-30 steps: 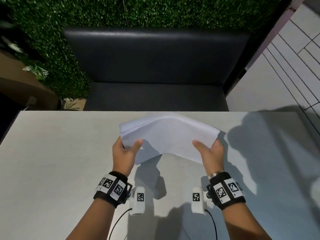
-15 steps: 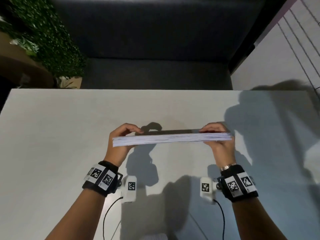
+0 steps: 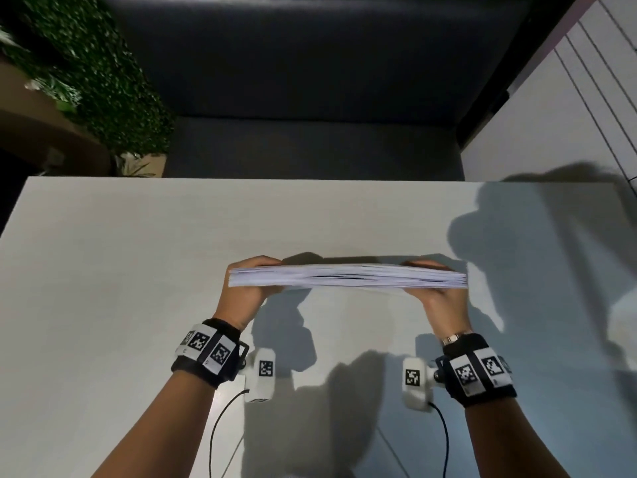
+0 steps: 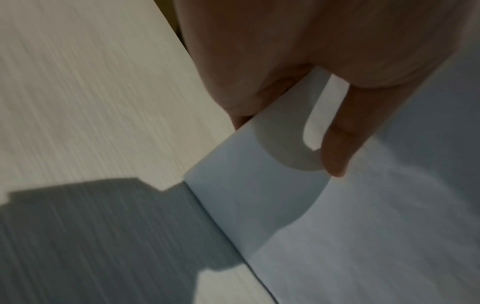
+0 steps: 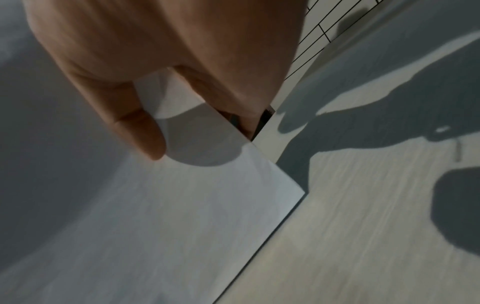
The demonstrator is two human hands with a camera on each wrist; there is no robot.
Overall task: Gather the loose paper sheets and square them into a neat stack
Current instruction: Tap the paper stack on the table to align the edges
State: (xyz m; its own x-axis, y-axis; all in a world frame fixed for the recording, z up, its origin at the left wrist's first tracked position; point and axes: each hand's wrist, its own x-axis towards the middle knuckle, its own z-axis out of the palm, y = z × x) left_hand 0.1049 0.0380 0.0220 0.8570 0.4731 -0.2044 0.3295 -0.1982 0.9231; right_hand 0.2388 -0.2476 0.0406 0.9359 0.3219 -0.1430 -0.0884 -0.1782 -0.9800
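Note:
A stack of white paper sheets [image 3: 348,276] stands upright on its long edge over the middle of the white table [image 3: 103,270], seen edge-on from above. My left hand [image 3: 246,288] grips its left end, thumb on the near face and fingers curled over the far side. My right hand [image 3: 443,294] grips the right end the same way. In the left wrist view the thumb lies on the paper [image 4: 337,226] near its corner. The right wrist view shows the paper [image 5: 182,205] pinched between thumb and fingers. The top edges are slightly uneven.
A dark bench [image 3: 310,98] runs behind the table's far edge, with green foliage [image 3: 103,81] at the back left. A white tiled wall [image 3: 568,115] rises at the right. Cables trail from the wrist cameras toward the near edge.
One second ago the sheets lay tilted and fanned between my hands. They have since been turned upright onto their edge, and both hands have kept their grip on the ends.

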